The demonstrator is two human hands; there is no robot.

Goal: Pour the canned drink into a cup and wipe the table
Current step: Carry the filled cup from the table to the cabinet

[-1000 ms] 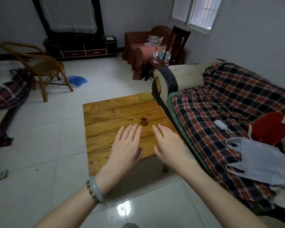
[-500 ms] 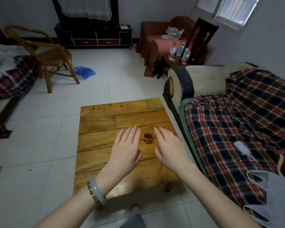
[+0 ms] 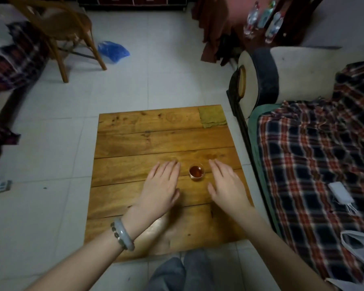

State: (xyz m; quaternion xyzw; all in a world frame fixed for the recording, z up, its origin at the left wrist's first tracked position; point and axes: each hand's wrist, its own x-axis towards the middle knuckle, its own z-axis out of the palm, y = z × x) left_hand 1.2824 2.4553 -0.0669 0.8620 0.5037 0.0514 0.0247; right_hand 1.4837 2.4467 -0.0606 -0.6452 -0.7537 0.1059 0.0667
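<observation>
A small glass cup (image 3: 196, 172) holding dark reddish drink stands upright on the wooden table (image 3: 156, 141), right of centre. My left hand (image 3: 161, 186) hovers flat over the table just left of the cup, fingers straight, holding nothing. My right hand (image 3: 227, 189) is flat and empty just right of the cup. Neither hand touches the cup. A folded yellow-green cloth (image 3: 212, 116) lies at the table's far right corner. No can is in view.
A sofa with a plaid blanket (image 3: 315, 164) runs along the table's right edge, with a white plastic bag (image 3: 359, 255) on it. A wooden chair (image 3: 57, 28) and blue bag (image 3: 112, 51) sit far left. Bottles (image 3: 263, 19) stand at the back. My knees (image 3: 177, 271) are below the table's near edge.
The view has tilted down and come closer to the table. Both hands have spread apart, so the cup now shows fully between them.
</observation>
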